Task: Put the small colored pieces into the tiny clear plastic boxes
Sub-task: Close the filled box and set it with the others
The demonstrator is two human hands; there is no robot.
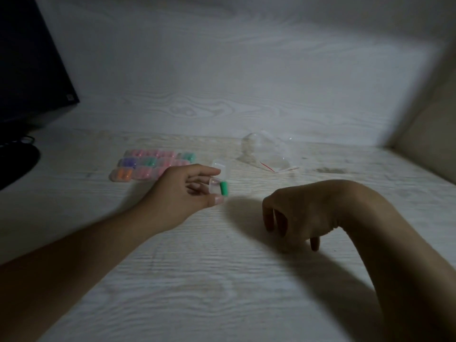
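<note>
Pale wood-grain table [222, 280] carries both bare arms. The right hand [296, 211] hangs bent at the wrist, fingers curled down and holding nothing. The left hand [182, 193] pinches an open clear box [218, 178] with a green piece [224, 188] inside. Farther back lie filled boxes [150, 165] and a clear bag [267, 154].

A cluster of filled boxes [153, 165] is lying on the tabletop [222, 280], left of an open box [218, 183]; a plastic bag [266, 154] is sitting behind and right, with a monitor [29, 62] standing far left.
</note>
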